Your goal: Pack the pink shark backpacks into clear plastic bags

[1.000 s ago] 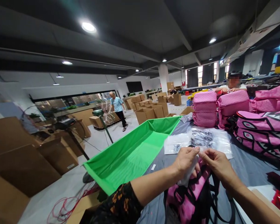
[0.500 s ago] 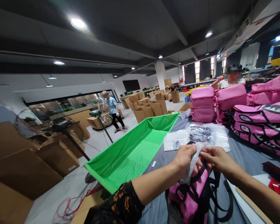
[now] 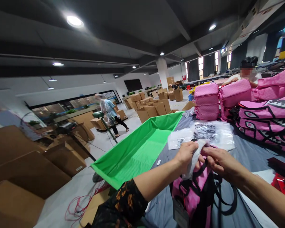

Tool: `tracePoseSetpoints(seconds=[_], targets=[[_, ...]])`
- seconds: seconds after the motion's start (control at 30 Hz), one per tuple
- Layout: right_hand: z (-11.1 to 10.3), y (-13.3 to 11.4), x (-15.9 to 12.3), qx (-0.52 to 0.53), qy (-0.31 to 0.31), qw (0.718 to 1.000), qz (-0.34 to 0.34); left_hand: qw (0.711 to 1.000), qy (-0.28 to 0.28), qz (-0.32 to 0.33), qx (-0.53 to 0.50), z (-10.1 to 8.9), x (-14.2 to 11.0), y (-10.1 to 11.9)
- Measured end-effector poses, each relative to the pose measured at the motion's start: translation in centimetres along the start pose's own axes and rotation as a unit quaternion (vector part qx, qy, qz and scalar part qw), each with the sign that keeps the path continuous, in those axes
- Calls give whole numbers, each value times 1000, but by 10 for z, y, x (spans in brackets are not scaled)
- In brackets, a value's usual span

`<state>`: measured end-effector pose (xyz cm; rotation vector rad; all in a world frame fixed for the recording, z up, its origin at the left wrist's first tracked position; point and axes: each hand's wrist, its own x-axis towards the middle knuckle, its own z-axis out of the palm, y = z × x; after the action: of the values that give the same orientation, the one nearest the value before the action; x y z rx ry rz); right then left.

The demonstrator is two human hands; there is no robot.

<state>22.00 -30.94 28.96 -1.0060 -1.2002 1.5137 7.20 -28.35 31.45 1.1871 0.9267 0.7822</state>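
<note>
My left hand (image 3: 186, 155) is closed around a thin, crumpled white wrapping sheet (image 3: 192, 166) at the top of a pink and black backpack (image 3: 192, 198). My right hand (image 3: 219, 160) meets the sheet from the other side, fingers bent and its fingertips at the sheet's upper end. Below the hands, the backpack stands on the grey-covered table (image 3: 162, 186), with black straps (image 3: 228, 205) looping out to the right and a dark tag (image 3: 180, 213) hanging in front. Both hands hide the bag's top. Printed clear plastic bags (image 3: 211, 133) lie just beyond them.
A green fabric-lined bin (image 3: 137, 152) adjoins the table's left side. Pink backpacks (image 3: 268, 123) are piled at the right, with a person (image 3: 247, 74) behind them. Red items (image 3: 283, 185) lie at the right edge. Cardboard boxes (image 3: 26, 174) fill the left; another person (image 3: 110, 110) walks beyond.
My right hand has shifted, its fingers now bent lower over the sheet's end. My left hand keeps its hold. The walking person has moved left, carrying clear plastic.
</note>
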Motion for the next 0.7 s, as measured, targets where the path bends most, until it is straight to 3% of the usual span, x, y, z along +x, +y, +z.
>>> tracePoseSetpoints(seconds=[0.17,0.27,0.33,0.43,0.5,0.57,0.7], targets=[[7,1,4,211,-121,969,42,999,19,-34,-1,-1,4,-5],[9,-4,12,231,-135,962,63,998,36,-46,-17,-6,8,-5],[7,-6,8,201,-86,973,69,999,18,-42,1,-12,10,-3],[0,7,-14,113,46,992,16,997,3,50,58,-25,8,-2],[-9,34,-33,45,95,994,-13,984,39,145,98,-37,0,-7],[-19,77,-51,-6,96,995,8,970,72,199,121,-50,-15,-18],[-40,185,-88,-53,128,986,94,980,60,156,111,-70,-51,-48]])
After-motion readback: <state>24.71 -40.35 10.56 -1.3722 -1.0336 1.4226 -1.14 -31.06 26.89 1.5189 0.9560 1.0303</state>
